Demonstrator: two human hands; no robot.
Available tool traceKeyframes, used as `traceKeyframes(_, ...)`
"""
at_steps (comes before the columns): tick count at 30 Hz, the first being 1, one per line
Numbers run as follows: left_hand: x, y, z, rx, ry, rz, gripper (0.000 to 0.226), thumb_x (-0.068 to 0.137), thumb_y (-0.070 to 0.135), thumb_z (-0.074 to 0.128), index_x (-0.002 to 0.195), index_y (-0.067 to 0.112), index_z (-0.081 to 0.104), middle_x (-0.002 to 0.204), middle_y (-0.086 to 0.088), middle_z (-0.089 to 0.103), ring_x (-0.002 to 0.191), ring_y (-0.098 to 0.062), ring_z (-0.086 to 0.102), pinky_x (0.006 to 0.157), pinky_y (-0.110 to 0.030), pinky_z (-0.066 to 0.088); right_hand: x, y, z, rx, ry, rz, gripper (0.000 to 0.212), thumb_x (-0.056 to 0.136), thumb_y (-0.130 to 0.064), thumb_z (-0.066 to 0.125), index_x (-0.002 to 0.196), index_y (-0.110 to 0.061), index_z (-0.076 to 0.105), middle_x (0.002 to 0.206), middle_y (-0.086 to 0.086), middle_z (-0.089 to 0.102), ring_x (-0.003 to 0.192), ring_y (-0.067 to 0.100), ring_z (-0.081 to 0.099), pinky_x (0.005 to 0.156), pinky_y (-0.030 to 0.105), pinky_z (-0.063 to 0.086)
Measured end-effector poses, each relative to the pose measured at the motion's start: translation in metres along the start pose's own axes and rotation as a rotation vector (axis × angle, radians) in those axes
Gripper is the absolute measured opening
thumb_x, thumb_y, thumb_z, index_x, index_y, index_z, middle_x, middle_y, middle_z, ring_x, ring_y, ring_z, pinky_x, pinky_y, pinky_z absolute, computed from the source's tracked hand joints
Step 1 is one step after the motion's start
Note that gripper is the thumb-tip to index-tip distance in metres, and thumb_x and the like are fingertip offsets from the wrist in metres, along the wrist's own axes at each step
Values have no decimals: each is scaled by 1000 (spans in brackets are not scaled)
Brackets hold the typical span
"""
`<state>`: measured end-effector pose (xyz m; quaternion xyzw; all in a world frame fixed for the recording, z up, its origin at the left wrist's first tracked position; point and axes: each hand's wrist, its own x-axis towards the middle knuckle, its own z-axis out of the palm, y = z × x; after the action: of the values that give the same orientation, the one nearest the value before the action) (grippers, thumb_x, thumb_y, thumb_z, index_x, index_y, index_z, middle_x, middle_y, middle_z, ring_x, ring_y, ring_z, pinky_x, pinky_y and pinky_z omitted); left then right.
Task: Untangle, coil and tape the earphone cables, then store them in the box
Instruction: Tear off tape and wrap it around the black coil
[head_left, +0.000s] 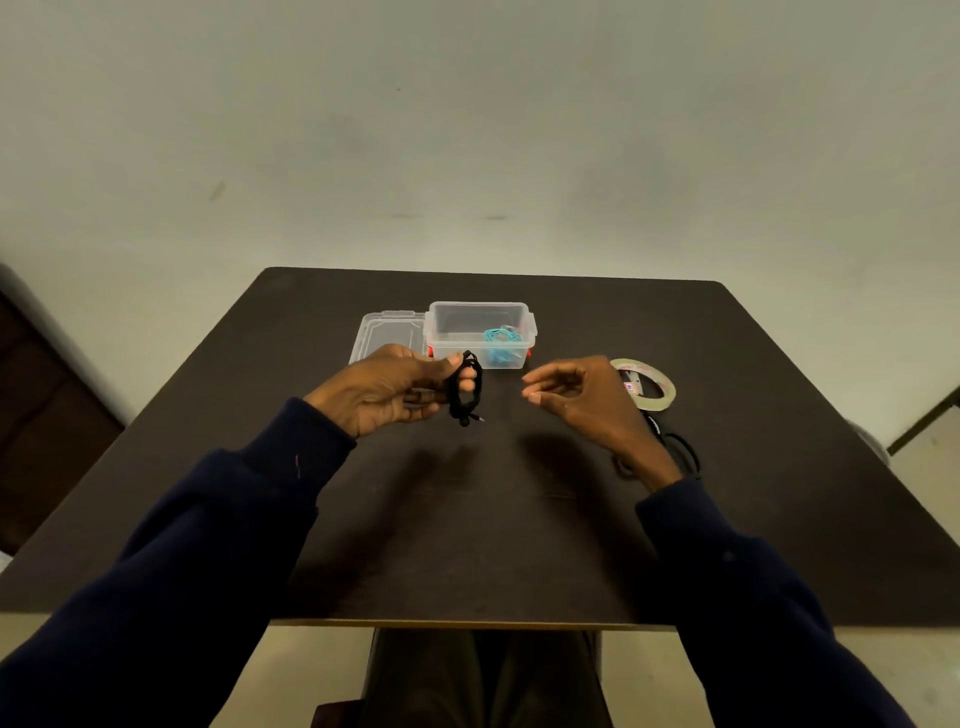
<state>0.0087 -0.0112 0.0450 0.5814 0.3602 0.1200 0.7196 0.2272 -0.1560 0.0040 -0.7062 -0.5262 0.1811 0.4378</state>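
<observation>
spreading across the middle of the view is a dark brown bench (467, 519), its near edge over the person's lap. behind it rises a plain pale wall (467, 130) with a few faint scuffs. a dark piece of furniture (47, 405) stands at the left edge, too blurred to name.

toward the far side of the bench sits a clear plastic box (452, 335), open. its clear lid (387, 332) lies flat just beside it on the left. inside the box, at its right end, lies a bundle of blue earphones (501, 340). a bit of red shows at the box's lower corners. to the right of the box, apart from it, a tape roll (662, 397) lies flat, with a small object (631, 385) inside its ring, too small to tell. nearer the person, a loose black cable (685, 452) lies on the bench, partly hidden behind the right wrist.

both arms reach forward in dark navy sleeves (208, 545). the left grip (384, 389) is raised over the bench in front of the lid, palm turned inward. its thumb and curled fingers pinch a black coil (466, 389) of earphone cable, which stands upright with the plug and an earbud hanging at its bottom. the right grip (576, 395) hovers level with it, well apart from the coil and just left of the tape roll. its fingers are loosely curled, thumb and forefinger close together, with nothing visible between them.
</observation>
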Motion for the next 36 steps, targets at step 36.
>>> traceKeyframes(36, 3, -27, 22, -132, 259, 177, 35, 79, 15, 84, 111, 8, 74, 95, -8, 75, 69, -9, 63, 57, -18, 49, -37, -5, 10, 745, -128, 205, 45, 66, -10, 83, 108, 1, 71, 96, 18, 76, 85, 24, 74, 80, 30, 62)
